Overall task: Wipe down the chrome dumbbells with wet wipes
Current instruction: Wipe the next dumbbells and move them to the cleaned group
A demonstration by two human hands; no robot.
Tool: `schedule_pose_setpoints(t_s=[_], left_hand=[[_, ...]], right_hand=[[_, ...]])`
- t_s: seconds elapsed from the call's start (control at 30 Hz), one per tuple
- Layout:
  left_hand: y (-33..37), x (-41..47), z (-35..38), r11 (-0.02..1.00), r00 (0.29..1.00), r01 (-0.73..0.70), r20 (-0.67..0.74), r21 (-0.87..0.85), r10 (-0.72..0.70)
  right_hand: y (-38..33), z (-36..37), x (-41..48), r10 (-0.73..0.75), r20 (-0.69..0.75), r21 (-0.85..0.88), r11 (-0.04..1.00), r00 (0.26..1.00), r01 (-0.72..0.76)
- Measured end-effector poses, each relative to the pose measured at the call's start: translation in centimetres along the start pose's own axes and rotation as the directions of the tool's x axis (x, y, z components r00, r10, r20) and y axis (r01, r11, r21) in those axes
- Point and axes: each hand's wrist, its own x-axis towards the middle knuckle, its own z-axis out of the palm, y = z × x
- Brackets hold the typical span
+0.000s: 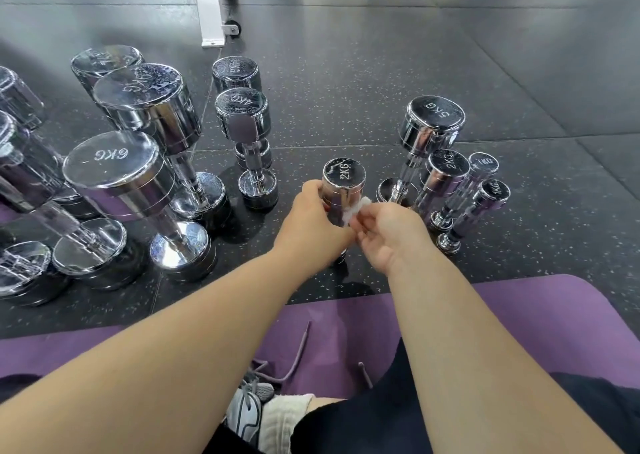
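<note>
A: Where is the piece being worked?

B: 2KG dumbbell, upright on the black speckled floor, centre, just beyond the near purple mat. Lower head mostly hidden behind the hands.

A: Left hand?

B: Left hand grips the upper head from the left side, fingers curled round the chrome. They wrap out of sight behind it.

A: Right hand?

B: Right hand pinches a crumpled white wet wipe in its fingertips. The wipe touches the right flank of the same head. The other fingers are bent; I cannot tell how tightly.

A: Neighbours?

B: To the right, standing close together: a 5KG dumbbell, a second 2KG, and two 1KG dumbbells. To the left: a 4KG dumbbell with another one behind it. Further left is a 6KG dumbbell among larger ones. All stand on end, and several top faces look spotted or wet.

A: Anything else?

B: White frame on castors at far centre-left. Near edge: a grey-white shoe with loose laces, dark shorts, both bare forearms reaching forward.
</note>
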Motion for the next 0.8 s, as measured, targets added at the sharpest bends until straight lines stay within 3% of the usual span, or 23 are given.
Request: schedule_pose_setpoints(t_s=[0.07,0.17,0.27,0.33,0.43,0.6,0.7,0.8], left_hand=[[-0.1,-0.1,-0.1,1.000,0.999,0.024,0.046,-0.019,-0.023],[0.1,0.0,-0.2,0.994,0.999,0.035,-0.001,0.103,-0.035],[0.0,0.3,-0.7,0.975,0.997,0.062,-0.060,0.214,-0.050],[-0.2,0.3,-1.5,0.980,0.986,0.033,-0.167,0.198,0.000],[0.6,0.3,-2.7,0.997,0.940,-0.055,-0.334,0.049,0.068],[2.3,1.0,-2.0,0.964,0.912,-0.146,-0.408,-0.221,0.044],[2.1,1.4,-1.1,0.918,0.932,-0.089,-0.358,-0.387,-0.061],[1.8,1.7,-0.5,0.894,0.957,-0.020,-0.268,-0.448,-0.113]], right_hand=[[-0.3,-0.2,-0.1,-0.011,-0.029,-0.148,0.989,1.000,0.006],[-0.7,-0.6,-0.2,0.000,-0.029,-0.266,0.964,1.000,-0.008],[-0.8,-0.3,-0.4,-0.028,0.020,-0.201,0.979,0.999,0.032],[-1.0,0.0,-0.5,-0.121,0.041,-0.100,0.987,0.992,0.125],[-0.8,0.7,-0.9,-0.283,0.044,-0.095,0.953,0.958,0.286],[-0.4,1.8,-1.3,-0.475,0.118,-0.075,0.871,0.872,0.485],[-0.4,1.8,-1.0,-0.446,0.067,-0.074,0.890,0.892,0.451],[-0.7,1.7,-0.7,-0.396,0.025,-0.081,0.914,0.918,0.397]])
